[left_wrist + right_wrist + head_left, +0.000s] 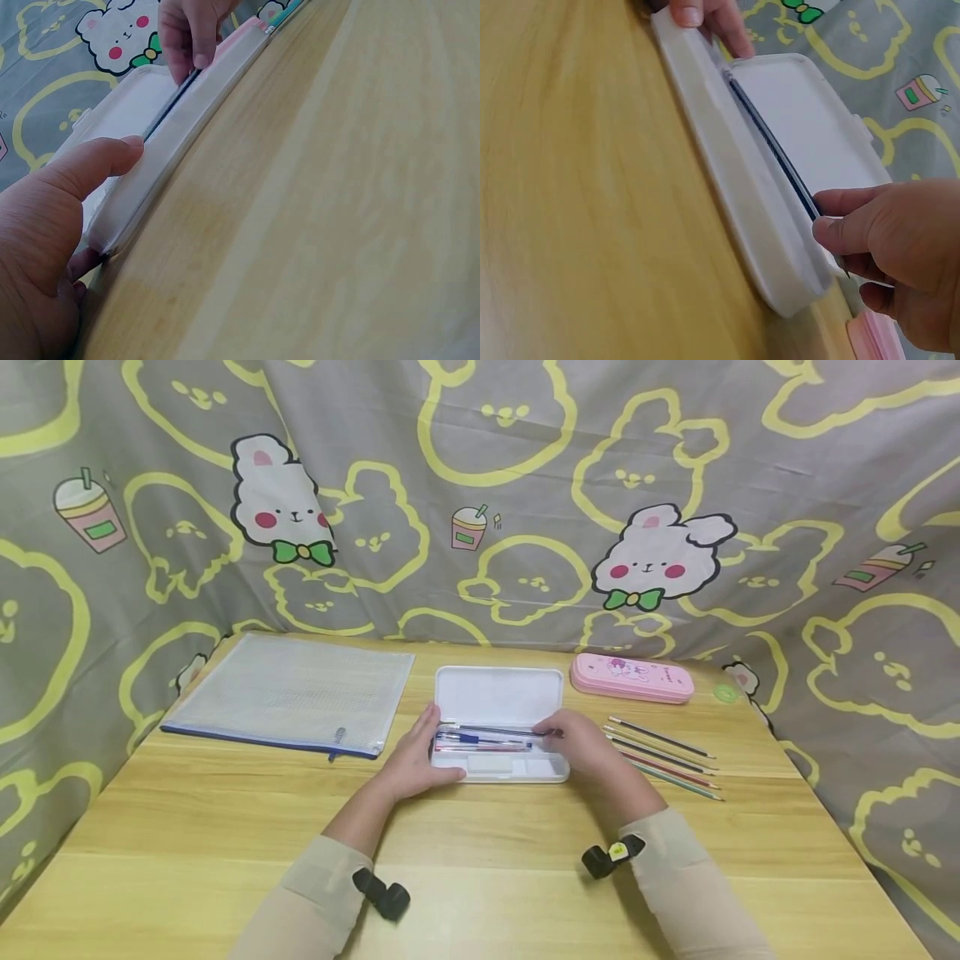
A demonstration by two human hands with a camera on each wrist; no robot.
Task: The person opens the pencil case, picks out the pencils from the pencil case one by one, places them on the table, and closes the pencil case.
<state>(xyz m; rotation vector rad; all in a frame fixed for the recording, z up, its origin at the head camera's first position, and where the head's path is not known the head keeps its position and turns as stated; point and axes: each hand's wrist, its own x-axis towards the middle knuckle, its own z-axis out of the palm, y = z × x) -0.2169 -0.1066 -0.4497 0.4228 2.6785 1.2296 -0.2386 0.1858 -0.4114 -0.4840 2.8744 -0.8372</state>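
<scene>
A white pencil case (pixel 498 693) lies with its lid raised at the back. My left hand (pixel 412 760) holds its left end, thumb over the front rim and fingers around the end. The thumb and fingers of my right hand (pixel 900 240) pinch a dark pencil (pixel 772 146) near its sharpened tip. That pencil stretches lengthwise along the case, its other end close to the left side. A pen with a blue cap (pixel 471 739) and a red-tinted pen (pixel 480 747) lie inside. A white block like an eraser (pixel 489 764) sits in the front section.
Several pencils (pixel 660 752) lie fanned to the right of the case. Behind them are a pink pencil case (pixel 632 678) and a small green ring-shaped item (pixel 725 693). A mesh zip pouch (pixel 292 693) with a blue zip lies left. A patterned curtain (pixel 525 502) borders the wooden table (pixel 487 868).
</scene>
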